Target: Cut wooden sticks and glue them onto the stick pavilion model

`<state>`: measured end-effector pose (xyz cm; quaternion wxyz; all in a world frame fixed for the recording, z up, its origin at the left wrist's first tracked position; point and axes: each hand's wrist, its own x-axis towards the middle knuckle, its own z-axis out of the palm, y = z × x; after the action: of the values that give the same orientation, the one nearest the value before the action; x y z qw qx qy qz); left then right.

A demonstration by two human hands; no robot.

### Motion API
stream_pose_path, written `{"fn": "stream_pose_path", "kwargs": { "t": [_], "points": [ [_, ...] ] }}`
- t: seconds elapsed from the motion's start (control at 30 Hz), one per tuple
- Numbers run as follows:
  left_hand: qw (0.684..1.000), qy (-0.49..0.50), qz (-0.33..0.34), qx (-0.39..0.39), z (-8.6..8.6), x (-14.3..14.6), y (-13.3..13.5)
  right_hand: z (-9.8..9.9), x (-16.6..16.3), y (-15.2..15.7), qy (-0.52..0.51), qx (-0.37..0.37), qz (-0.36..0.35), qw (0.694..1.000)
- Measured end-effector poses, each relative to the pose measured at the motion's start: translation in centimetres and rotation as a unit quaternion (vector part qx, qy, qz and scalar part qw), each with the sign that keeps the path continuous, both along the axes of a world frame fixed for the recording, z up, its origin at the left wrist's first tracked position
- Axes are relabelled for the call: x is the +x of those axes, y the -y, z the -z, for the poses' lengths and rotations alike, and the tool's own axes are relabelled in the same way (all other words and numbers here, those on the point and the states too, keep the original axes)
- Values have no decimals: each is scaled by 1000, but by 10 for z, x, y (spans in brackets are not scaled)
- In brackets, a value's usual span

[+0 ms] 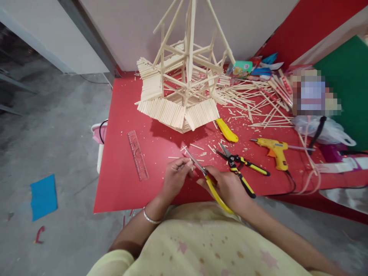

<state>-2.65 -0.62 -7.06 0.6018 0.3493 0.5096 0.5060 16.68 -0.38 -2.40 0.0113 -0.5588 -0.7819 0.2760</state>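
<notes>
My right hand (227, 188) is wrapped round the yellow handle of a pair of scissors (212, 188), whose metal blades point up and left over the table. Close to the blades, my left hand (176, 175) pinches a small pale wooden stick (192, 165), mostly hidden by the fingertips. Short cut sticks (197, 147) lie scattered just beyond my hands. Behind them stands a model (188, 76) built of thin wooden sticks, with tall slanted posts and slatted panels round its lower part.
On the red table (115, 153) are a clear ruler (138, 155), a yellow cutter knife (227, 130), black-and-yellow pruning shears (240, 163) and a yellow glue gun (275, 150) with a cord. Loose long sticks (258, 99) and packets (243, 69) lie at the back right.
</notes>
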Motion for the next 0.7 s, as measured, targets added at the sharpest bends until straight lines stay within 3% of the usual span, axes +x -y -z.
{"fn": "stream_pose_path", "kwargs": {
  "t": [0.23,0.43,0.7],
  "points": [
    [1000,-23,-20,2,-2,-3,-5,-20,-2,-7,35,12,-27,999],
    [1000,-18,-18,-8,-13,-4,-9,-13,-9,-5,73,22,-21,997],
    [996,-89,-2,20,-18,-4,-11,-14,-12,-9,38,16,-12,999]
  ]
}}
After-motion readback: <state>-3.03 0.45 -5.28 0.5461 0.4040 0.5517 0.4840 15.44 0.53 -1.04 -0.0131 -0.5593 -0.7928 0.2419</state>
